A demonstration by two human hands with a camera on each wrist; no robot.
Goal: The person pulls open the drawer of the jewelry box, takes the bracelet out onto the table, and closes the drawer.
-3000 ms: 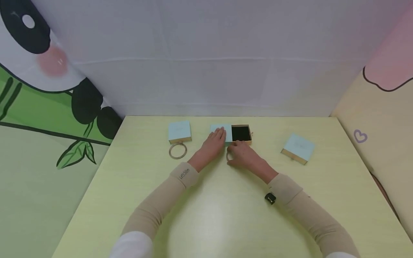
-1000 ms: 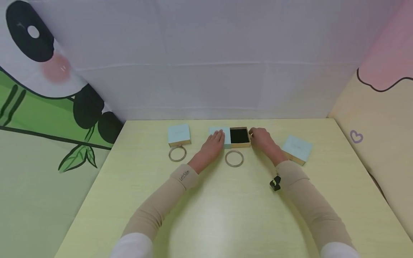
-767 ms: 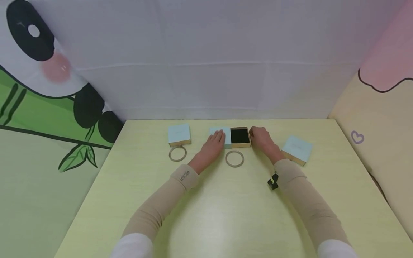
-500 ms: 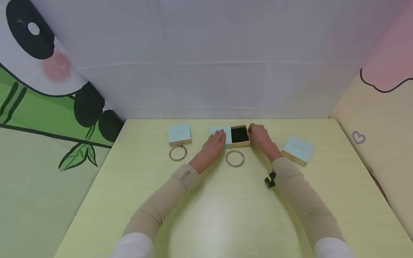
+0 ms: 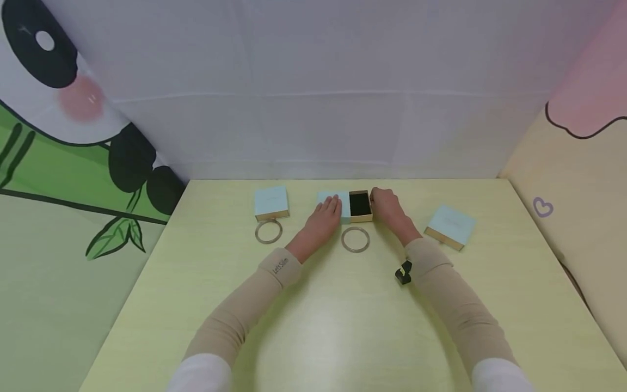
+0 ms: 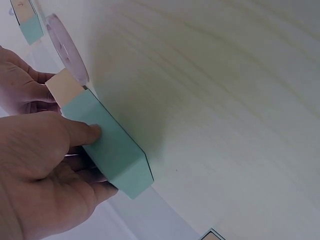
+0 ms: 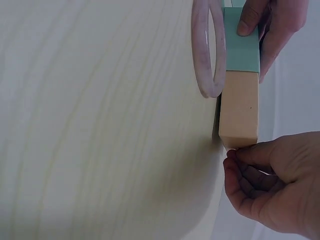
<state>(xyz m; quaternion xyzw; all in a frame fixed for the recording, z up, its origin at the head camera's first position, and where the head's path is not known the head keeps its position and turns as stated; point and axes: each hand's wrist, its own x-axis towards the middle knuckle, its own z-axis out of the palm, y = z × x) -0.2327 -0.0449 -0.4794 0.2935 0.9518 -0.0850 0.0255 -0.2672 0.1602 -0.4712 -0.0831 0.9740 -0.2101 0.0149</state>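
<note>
A pale blue slide-out gift box (image 5: 345, 207) lies near the table's back edge, its tan drawer (image 7: 240, 105) partly pulled out to the right and showing a black lining. My left hand (image 5: 322, 220) holds the blue sleeve (image 6: 112, 145), thumb on its front side and fingers over the top. My right hand (image 5: 389, 209) is at the drawer's outer end; thumb and forefinger pinch together there in the right wrist view. The small tab under those fingertips is mostly hidden. Just in front of the box, a pinkish marbled bangle (image 5: 355, 239) lies flat on the table.
On the left, a second blue box (image 5: 271, 202) is closed, with another bangle (image 5: 268, 232) in front of it. A third closed box (image 5: 450, 224) sits at an angle to the right. Behind the table (image 5: 313, 316) hangs a pale cloth (image 5: 313, 130).
My right hand has set the bangle down in front of the box and gone to the drawer's end. The drawer has slid leftward, partly into the sleeve. My left hand stays on the box.
</note>
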